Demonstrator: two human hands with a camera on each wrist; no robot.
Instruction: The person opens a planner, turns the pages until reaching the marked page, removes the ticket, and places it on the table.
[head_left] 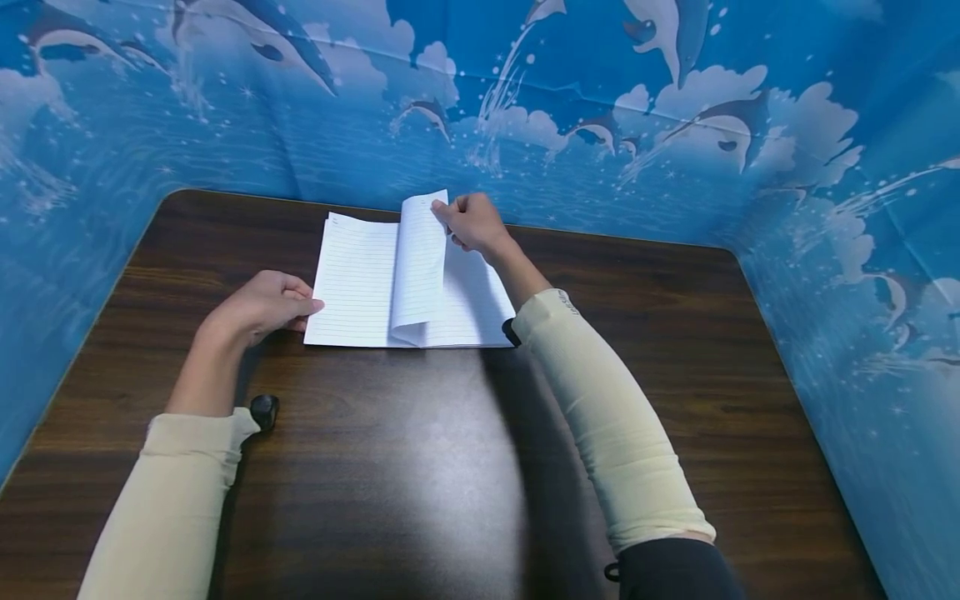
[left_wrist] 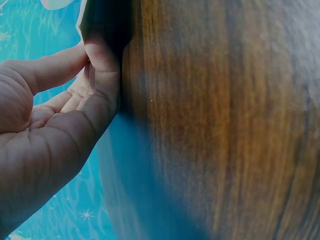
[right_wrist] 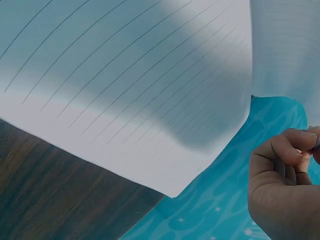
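Observation:
An open notebook (head_left: 352, 275) with white ruled pages lies near the far edge of the table. One lifted page (head_left: 422, 258) stands curled over the middle of it, its upper right corner pinched by my right hand (head_left: 472, 223). My left hand (head_left: 266, 304) grips the left edge of the notebook between thumb and fingers. In the left wrist view the left hand (left_wrist: 65, 95) has its thumb and forefinger meeting at the notebook's edge. The right wrist view shows the right-hand page (right_wrist: 140, 85) under a shadow, with the right hand (right_wrist: 285, 175) curled at the right side.
The dark wood-grain table (head_left: 390, 467) spreads toward me and to both sides. Blue cloth (head_left: 510, 108) printed with dolphins and clouds hangs behind and beside it. Dark wrist-worn pieces (head_left: 264, 412) sit at the cuffs of pale sleeves (head_left: 611, 417).

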